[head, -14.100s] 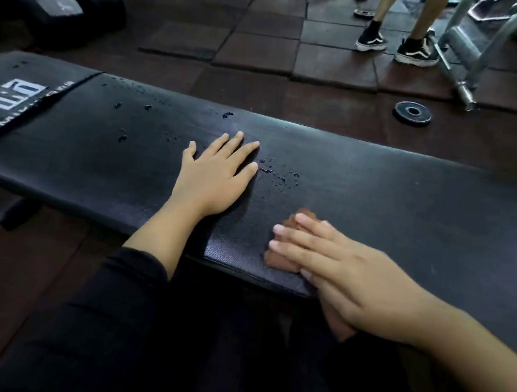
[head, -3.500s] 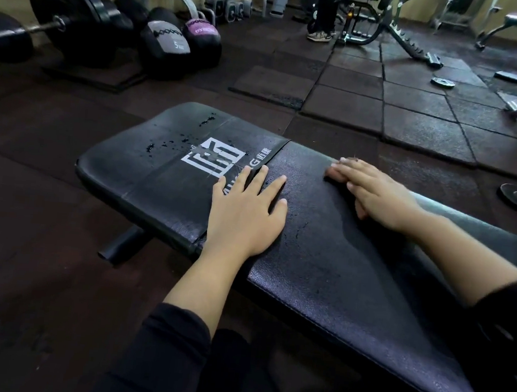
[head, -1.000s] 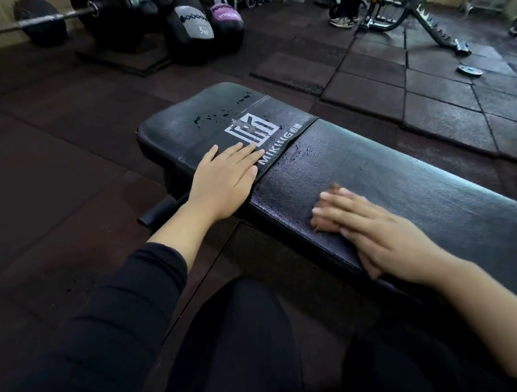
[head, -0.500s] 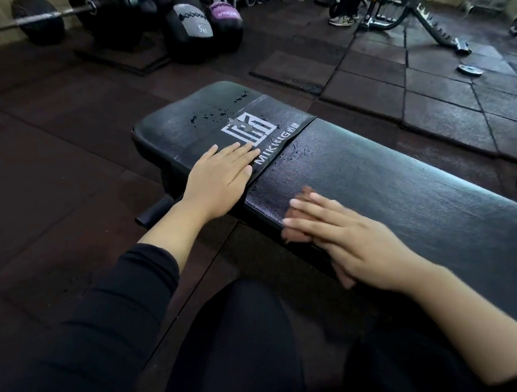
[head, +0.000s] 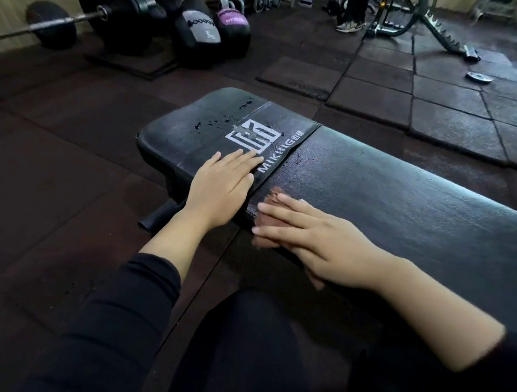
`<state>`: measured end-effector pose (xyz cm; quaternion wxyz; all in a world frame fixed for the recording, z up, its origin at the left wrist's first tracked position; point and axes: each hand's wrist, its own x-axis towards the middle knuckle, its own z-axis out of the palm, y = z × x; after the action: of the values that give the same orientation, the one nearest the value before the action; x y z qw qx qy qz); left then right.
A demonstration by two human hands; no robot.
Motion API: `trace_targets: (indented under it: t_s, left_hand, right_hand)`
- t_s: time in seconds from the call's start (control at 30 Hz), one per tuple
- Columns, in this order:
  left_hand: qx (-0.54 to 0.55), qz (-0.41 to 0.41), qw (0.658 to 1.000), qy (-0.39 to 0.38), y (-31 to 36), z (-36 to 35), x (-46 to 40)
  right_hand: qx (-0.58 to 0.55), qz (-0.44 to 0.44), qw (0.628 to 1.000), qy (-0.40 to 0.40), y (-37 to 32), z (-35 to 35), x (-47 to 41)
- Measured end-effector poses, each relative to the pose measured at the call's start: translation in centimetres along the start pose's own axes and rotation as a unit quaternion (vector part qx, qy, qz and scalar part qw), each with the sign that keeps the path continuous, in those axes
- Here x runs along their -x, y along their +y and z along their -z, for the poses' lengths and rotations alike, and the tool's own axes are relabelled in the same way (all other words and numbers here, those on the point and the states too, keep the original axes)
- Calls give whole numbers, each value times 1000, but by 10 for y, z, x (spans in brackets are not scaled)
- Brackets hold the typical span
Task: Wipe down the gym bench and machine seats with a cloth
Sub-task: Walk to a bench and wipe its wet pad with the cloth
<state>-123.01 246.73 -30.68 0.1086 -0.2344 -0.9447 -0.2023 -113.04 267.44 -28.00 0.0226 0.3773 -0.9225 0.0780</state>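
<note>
A black padded gym bench (head: 390, 190) runs from centre to the right, with a white logo and droplets near its left end. My left hand (head: 220, 189) lies flat on the pad beside the logo, fingers straight. My right hand (head: 315, 240) presses a small brown cloth (head: 274, 197) onto the pad's near edge with straight fingers. Most of the cloth is hidden under that hand.
A barbell with black plates (head: 111, 8) and medicine balls (head: 199, 33) sit at the back left. A person's shoes (head: 349, 25) and an adjustable bench frame (head: 434, 27) are at the back. A small weight plate (head: 479, 77) lies on the rubber floor tiles.
My right hand has slid the cloth leftward along the near edge of the pad, closer to my left hand. The left hand stays in place by the logo.
</note>
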Motion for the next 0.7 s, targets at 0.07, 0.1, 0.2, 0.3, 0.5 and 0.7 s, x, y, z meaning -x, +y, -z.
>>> trace_targets:
  t_s: [0.07, 0.1, 0.2, 0.3, 0.5, 0.7]
  left_hand:
    - [0, 4, 1000, -1, 1, 0, 0]
    - [-1, 7, 1000, -3, 1, -1, 0]
    - [3, 14, 1000, -8, 2, 0, 0]
    - [7, 26, 1000, -16, 4, 3, -1]
    - [12, 59, 996, -58, 9, 10, -5]
    - [-1, 61, 994, -91, 8, 13, -10]
  right_hand:
    - [-50, 12, 999, -13, 16, 11, 10]
    - [-74, 3, 997, -13, 26, 14, 9]
    - [-112, -60, 992, 6, 57, 20, -14]
    - [-110, -143, 983, 20, 84, 24, -44]
    - [-93, -236, 966, 45, 109, 24, -55]
    - [-81, -294, 944, 125, 113, 16, -55]
